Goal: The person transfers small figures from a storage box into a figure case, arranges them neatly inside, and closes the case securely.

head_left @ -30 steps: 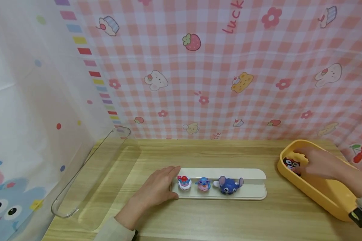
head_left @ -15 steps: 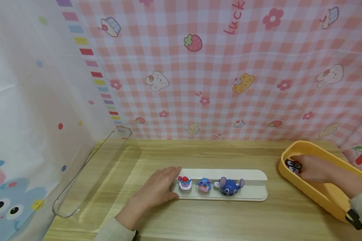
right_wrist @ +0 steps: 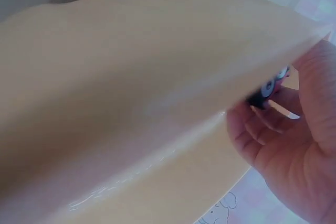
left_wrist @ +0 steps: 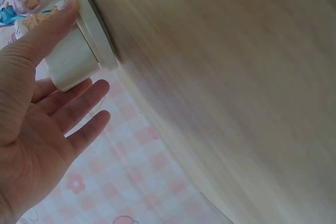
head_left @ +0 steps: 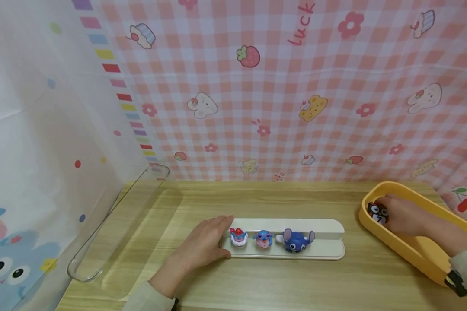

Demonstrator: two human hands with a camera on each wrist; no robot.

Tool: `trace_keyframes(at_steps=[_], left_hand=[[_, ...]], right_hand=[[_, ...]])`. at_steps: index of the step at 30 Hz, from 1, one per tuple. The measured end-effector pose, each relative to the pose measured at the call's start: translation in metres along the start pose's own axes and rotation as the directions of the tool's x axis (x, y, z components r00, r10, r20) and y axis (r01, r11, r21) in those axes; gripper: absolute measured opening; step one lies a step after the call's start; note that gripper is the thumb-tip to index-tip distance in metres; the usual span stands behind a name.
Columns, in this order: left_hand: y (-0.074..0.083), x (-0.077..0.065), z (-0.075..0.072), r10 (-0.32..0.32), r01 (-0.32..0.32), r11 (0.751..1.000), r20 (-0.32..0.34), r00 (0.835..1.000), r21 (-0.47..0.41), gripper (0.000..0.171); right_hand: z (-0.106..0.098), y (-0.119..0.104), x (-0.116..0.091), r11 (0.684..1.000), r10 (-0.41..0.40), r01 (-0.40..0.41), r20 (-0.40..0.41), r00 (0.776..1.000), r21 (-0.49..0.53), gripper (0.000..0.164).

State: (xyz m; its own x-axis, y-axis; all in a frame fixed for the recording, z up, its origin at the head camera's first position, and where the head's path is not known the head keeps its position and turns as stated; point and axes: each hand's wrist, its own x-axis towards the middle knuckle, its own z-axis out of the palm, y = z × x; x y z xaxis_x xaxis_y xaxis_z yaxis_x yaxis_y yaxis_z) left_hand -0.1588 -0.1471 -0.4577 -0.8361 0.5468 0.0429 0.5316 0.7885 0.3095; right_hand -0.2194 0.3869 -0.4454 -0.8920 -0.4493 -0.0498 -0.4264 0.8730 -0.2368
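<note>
My left hand (head_left: 204, 242) holds the left end of a white two-step display stand (head_left: 327, 248), thumb on the front edge and fingers behind. In the left wrist view the thumb (left_wrist: 60, 22) presses the stand's base. On its lower step sit a red-topped white and blue figurine (head_left: 238, 238), a blue and pink figurine (head_left: 263, 239) and a larger dark blue, big-eared figurine (head_left: 295, 241). At the right, my right hand (head_left: 406, 217) reaches into a yellow box (head_left: 408, 255). It grips a black figurine (head_left: 377, 213) with big white eyes at the box's far end; its fingertips are partly hidden.
A clear plastic cover (head_left: 116, 233) lies at the left of the wooden table (head_left: 280, 285). A pink checked cloth (head_left: 233, 108) hangs behind the table, and a white printed cloth (head_left: 35, 151) hangs on the left.
Inside the box, my right hand has closed round the black figurine and shifted slightly; the figurine has turned. My left hand and the stand stay in place.
</note>
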Motion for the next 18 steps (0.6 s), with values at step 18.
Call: trace_keyframes(at_steps=[18], left_hand=[[0.001,0.0,0.0,-0.015,0.015,1.0,0.012,1.0,0.013,0.093]], right_hand=[[-0.014,-0.01,-0.019,0.998,-0.048,0.052,-0.141,0.989,0.029,0.024]])
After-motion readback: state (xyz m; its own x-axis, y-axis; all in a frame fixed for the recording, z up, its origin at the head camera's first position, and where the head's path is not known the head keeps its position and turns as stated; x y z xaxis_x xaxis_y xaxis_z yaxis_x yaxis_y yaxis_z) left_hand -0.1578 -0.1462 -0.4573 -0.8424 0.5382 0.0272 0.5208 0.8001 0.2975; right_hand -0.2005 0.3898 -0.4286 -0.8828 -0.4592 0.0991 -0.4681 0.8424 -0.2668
